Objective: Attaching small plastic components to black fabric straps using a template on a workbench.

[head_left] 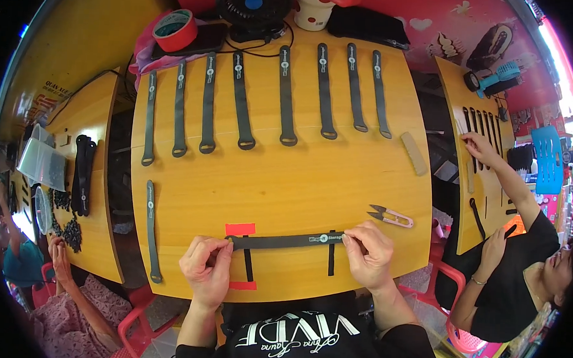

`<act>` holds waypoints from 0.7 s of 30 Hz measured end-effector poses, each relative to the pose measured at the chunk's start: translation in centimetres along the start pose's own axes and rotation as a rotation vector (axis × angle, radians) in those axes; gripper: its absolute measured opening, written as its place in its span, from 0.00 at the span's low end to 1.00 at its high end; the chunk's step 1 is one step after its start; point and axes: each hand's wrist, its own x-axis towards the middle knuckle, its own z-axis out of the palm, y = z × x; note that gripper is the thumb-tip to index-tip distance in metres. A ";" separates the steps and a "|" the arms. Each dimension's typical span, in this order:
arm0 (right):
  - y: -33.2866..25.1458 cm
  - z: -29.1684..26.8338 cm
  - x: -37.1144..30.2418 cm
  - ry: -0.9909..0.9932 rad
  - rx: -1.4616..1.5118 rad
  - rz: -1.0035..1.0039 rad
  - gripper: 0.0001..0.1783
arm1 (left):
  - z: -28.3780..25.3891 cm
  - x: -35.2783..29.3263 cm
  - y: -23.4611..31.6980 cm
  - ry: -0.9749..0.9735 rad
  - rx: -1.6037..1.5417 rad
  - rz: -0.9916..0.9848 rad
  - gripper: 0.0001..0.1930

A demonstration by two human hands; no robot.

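A dark grey strap point(277, 242) with a printed patch is stretched sideways near the table's front edge. My left hand point(207, 269) is closed, pinching its left end. At its other end, my right hand point(368, 254) grips it between thumb and fingers. Beneath the strap, a black strip point(249, 265) and a second black strip point(331, 263) lie upright on the table, apart from each other. Red tape pieces point(242, 285) mark the spot by the left strip. Thread snips point(392, 216) with a pale pink handle rest beyond my right hand.
Several grey straps point(287, 99) with slotted ends lie in a row across the table point(286, 179); another strap point(151, 231) is at the left. A tan block point(413, 154) sits at right. Tape roll point(175, 31) and fan point(254, 8) stand behind. People work at both side tables.
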 end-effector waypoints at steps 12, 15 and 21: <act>0.0 0.4 0.2 0.035 -0.046 -0.012 0.07 | 0.1 0.2 0.1 -0.007 0.036 0.026 0.07; -0.1 0.3 0.2 0.030 -0.067 -0.021 0.07 | 0.1 0.3 0.2 -0.020 0.053 0.032 0.07; -0.1 0.9 0.4 0.031 -0.047 -0.030 0.07 | -0.4 0.4 0.3 -0.001 0.066 0.021 0.07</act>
